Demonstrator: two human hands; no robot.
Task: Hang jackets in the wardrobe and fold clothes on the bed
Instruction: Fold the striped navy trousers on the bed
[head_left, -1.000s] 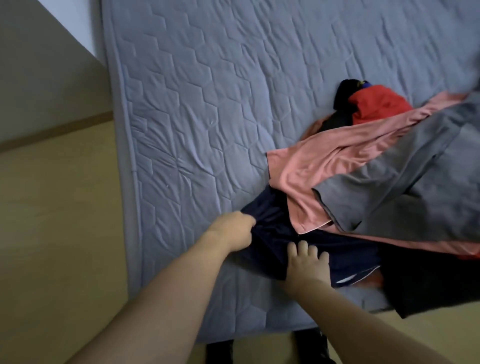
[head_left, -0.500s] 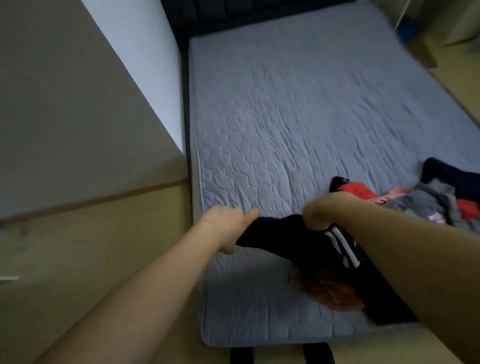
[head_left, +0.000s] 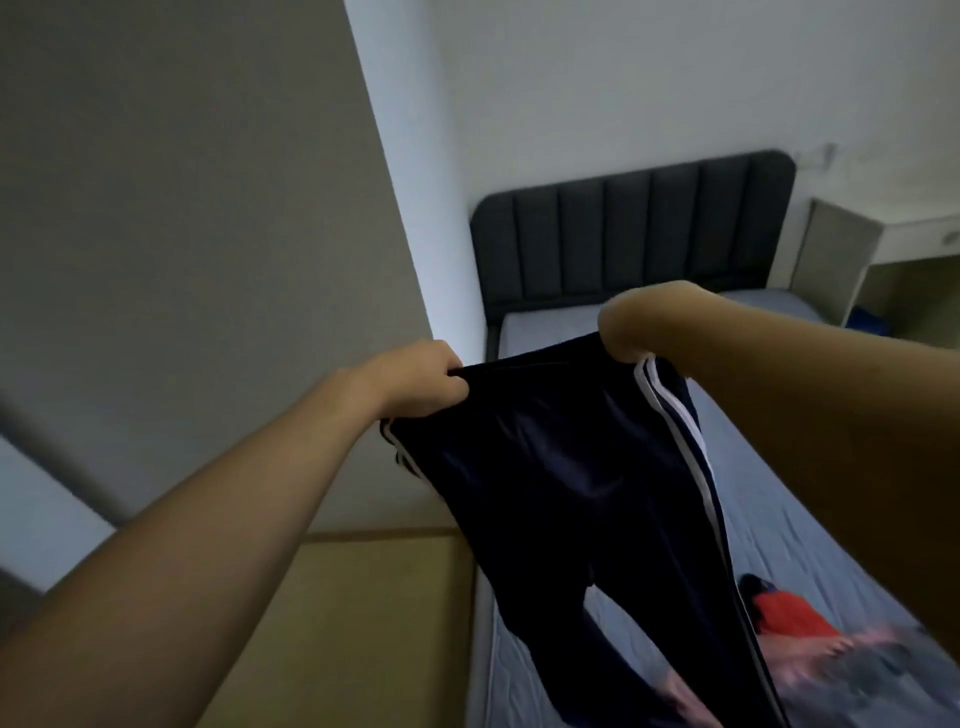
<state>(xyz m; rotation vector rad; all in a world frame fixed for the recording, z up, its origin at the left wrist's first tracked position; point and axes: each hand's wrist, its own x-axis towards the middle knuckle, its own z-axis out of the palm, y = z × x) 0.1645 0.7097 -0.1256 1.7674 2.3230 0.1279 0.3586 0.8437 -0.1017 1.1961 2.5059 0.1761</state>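
You've barely started: trousers (head_left: 561, 499) lifted, nothing folded.
Left hand (head_left: 415, 379) and right hand (head_left: 631, 332) pinch the waistband mid-frame; pile (head_left: 810, 639) waits lower right on the bed (head_left: 779, 499).

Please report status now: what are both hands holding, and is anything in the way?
Left hand and right hand grip navy track pants at waistband, held up over bed. Clothes pile lies on bed below.

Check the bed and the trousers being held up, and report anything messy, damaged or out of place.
Nothing looks damaged. The navy trousers hang from the left hand and right hand, as expected. The only mess is the unfolded clothes pile on the mattress, blurred here.
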